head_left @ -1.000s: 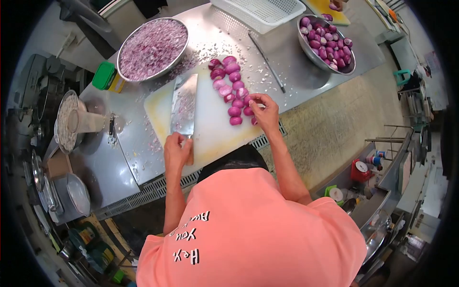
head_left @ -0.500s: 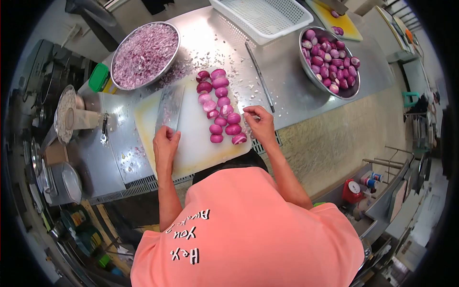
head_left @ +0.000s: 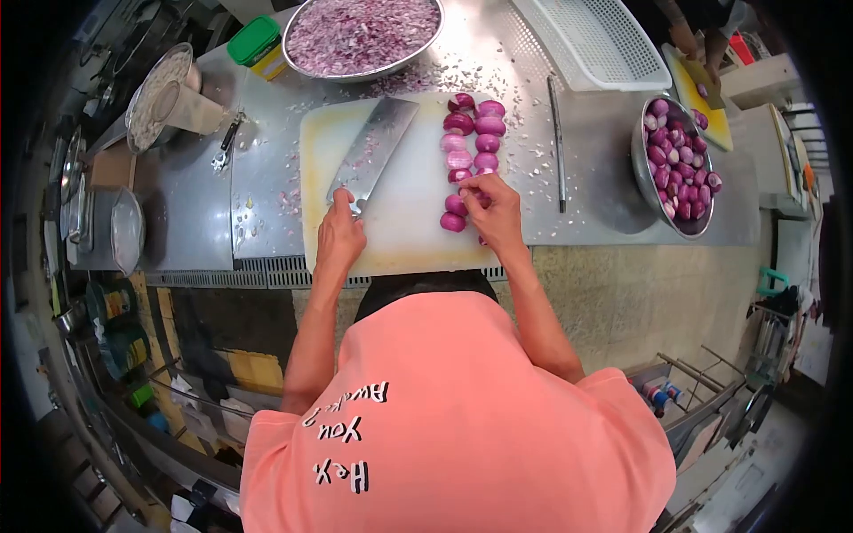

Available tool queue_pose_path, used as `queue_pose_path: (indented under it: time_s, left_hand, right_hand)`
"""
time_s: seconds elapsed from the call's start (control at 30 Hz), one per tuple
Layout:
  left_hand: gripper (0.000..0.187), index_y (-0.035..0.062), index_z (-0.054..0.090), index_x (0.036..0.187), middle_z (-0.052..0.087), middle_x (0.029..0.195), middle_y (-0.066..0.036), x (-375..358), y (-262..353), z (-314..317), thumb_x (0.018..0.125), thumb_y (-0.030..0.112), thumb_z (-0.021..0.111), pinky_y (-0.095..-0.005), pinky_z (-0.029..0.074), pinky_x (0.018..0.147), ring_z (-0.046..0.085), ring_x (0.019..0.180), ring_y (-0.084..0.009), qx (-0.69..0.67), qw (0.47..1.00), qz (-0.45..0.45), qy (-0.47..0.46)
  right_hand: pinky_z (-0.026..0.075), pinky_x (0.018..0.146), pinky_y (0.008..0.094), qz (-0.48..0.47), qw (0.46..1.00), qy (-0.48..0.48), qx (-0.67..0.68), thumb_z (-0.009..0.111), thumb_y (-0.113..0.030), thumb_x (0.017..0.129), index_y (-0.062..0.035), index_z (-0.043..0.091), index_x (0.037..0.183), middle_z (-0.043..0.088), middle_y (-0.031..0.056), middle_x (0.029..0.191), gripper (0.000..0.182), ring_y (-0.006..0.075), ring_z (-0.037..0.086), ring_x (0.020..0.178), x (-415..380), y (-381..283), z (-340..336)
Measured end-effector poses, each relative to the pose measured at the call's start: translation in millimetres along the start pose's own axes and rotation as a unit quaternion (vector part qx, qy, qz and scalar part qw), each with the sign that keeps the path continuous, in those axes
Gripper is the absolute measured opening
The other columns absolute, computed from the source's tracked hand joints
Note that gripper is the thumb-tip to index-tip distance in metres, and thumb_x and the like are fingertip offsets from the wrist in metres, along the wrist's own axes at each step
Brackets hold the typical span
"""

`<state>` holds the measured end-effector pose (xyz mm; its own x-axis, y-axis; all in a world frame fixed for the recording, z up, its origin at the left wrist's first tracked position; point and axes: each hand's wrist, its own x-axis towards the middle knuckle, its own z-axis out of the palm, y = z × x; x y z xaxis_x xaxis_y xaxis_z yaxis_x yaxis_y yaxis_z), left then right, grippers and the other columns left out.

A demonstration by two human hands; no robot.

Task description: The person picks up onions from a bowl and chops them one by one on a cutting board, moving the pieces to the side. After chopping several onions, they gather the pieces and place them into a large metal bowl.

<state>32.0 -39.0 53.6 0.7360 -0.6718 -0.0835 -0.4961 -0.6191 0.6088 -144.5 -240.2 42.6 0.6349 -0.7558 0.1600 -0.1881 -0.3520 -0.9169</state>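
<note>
My left hand (head_left: 340, 233) is closed at the handle end of a cleaver (head_left: 377, 147); its broad blade lies flat on the left part of the white cutting board (head_left: 391, 244), with bits of onion on it. My right hand (head_left: 494, 213) is pinched over the near end of two rows of peeled purple shallots (head_left: 458, 160), its fingertips around one shallot (head_left: 482, 197). The hand covers several shallots of the right row. The rows run away from me along the board's right side.
Chopped shallots fill a steel bowl (head_left: 364, 35) behind the board. Whole ones fill another bowl (head_left: 680, 169) at right. A steel rod (head_left: 557, 142) and a white basket (head_left: 593, 49) lie between. A co-worker's hands (head_left: 697, 44) are at a yellow board (head_left: 718, 124). A green-lidded tub (head_left: 255, 43) stands back left.
The view has turned, so the board appears level and further right. My right hand has moved from beside the shallot rows onto their near end. My left hand stays at the cleaver.
</note>
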Motion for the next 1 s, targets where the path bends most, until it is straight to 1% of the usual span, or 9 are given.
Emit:
queue_pose_path:
  time_s: [0.13,0.2,0.27,0.37,0.47,0.7,0.77,0.87,1.0]
  left_hand:
    - [0.038,0.0027,0.046,0.12,0.062,0.079,-0.025,-27.1,9.2,-38.5,0.086,0.004,0.062,-0.0494,0.047,0.068,0.063,0.073,-0.0437,-0.056,0.997,-0.042,-0.03]
    - [0.036,0.0029,0.046,0.125,0.061,0.07,-0.022,-37.8,17.6,-54.0,0.091,0.009,0.058,-0.0465,0.046,0.064,0.061,0.065,-0.042,-0.124,0.986,-0.102,-0.053]
    - [0.032,0.002,0.05,0.122,0.061,0.07,-0.022,-42.3,6.3,-49.9,0.093,0.013,0.058,-0.045,0.046,0.06,0.06,0.059,-0.0395,-0.16,0.978,-0.122,-0.057]
    - [0.02,-0.0024,0.054,0.106,0.062,0.072,-0.025,-42.2,-12.6,-39.9,0.092,0.012,0.057,-0.0466,0.045,0.059,0.061,0.064,-0.0432,-0.083,0.994,-0.06,-0.049]
    - [0.019,-0.0032,0.052,0.102,0.061,0.073,-0.027,-42.1,-13.5,-57.5,0.092,0.012,0.056,-0.0493,0.046,0.061,0.061,0.069,-0.0475,-0.099,0.991,-0.063,-0.057]
    - [0.016,-0.0033,0.052,0.103,0.06,0.075,-0.031,-35.5,-21.6,-60.1,0.091,0.008,0.053,-0.0536,0.045,0.063,0.06,0.076,-0.0504,-0.044,0.996,-0.07,-0.039]
    - [0.016,-0.0042,0.052,0.102,0.059,0.074,-0.033,-30.5,-26.0,-55.9,0.091,0.008,0.052,-0.0553,0.046,0.064,0.06,0.076,-0.0503,-0.006,0.999,-0.029,-0.032]
    - [0.017,-0.005,0.052,0.102,0.059,0.073,-0.034,-40.6,-4.3,-76.4,0.091,0.008,0.052,-0.0556,0.046,0.065,0.061,0.078,-0.0507,-0.04,0.996,-0.053,-0.059]
    - [0.017,-0.0053,0.051,0.103,0.06,0.074,-0.033,-40.7,-4.9,-47.2,0.091,0.007,0.052,-0.0559,0.047,0.065,0.061,0.076,-0.0507,-0.025,0.998,-0.029,-0.055]
  right_hand:
    - [0.053,0.068,0.0383,-0.007,0.995,-0.022,-0.097,0.069,-0.002,0.076,-0.0013,0.071,0.093,0.067,0.016,0.085,0.017,0.0312,0.067,0.076,-8.3,-19.4,1.9]
    - [0.052,0.072,0.0448,0.052,0.957,-0.094,-0.268,0.071,-0.004,0.074,-0.0008,0.07,0.095,0.066,0.018,0.086,0.021,0.0366,0.065,0.081,-15.4,-28.3,0.1]
    - [0.051,0.074,0.0475,0.052,0.962,-0.081,-0.257,0.072,-0.004,0.072,-0.0009,0.069,0.096,0.065,0.0178,0.088,0.024,0.0377,0.064,0.084,-26.3,-26.1,6.7]
    - [0.051,0.074,0.0464,0.035,0.968,-0.047,-0.246,0.072,-0.002,0.073,-0.0018,0.069,0.096,0.064,0.0171,0.091,0.023,0.0379,0.063,0.085,-40.3,-28.6,18.5]
    - [0.051,0.074,0.0453,0.048,0.97,-0.047,-0.234,0.069,0.001,0.074,-0.0022,0.068,0.095,0.063,0.0168,0.094,0.022,0.0382,0.063,0.084,-51.7,-28.2,31.2]
    - [0.05,0.073,0.0449,-0.137,0.971,-0.036,-0.193,0.065,0.003,0.076,-0.0021,0.068,0.088,0.064,0.0144,0.093,0.013,0.0371,0.061,0.083,-24.3,-21.4,108.6]
    - [0.05,0.073,0.0456,-0.149,0.967,-0.094,-0.183,0.062,0.003,0.077,-0.0027,0.067,0.087,0.064,0.0148,0.092,0.013,0.0368,0.06,0.083,-0.2,-29.6,120.0]
    - [0.05,0.072,0.0463,-0.158,0.947,-0.172,-0.22,0.059,0.004,0.077,-0.0036,0.066,0.087,0.062,0.0148,0.09,0.014,0.0364,0.059,0.083,17.3,-30.3,121.4]
    - [0.05,0.072,0.0463,-0.167,0.942,-0.197,-0.214,0.057,0.005,0.076,-0.005,0.064,0.088,0.06,0.0142,0.089,0.017,0.0364,0.058,0.082,20.6,-32.4,118.9]
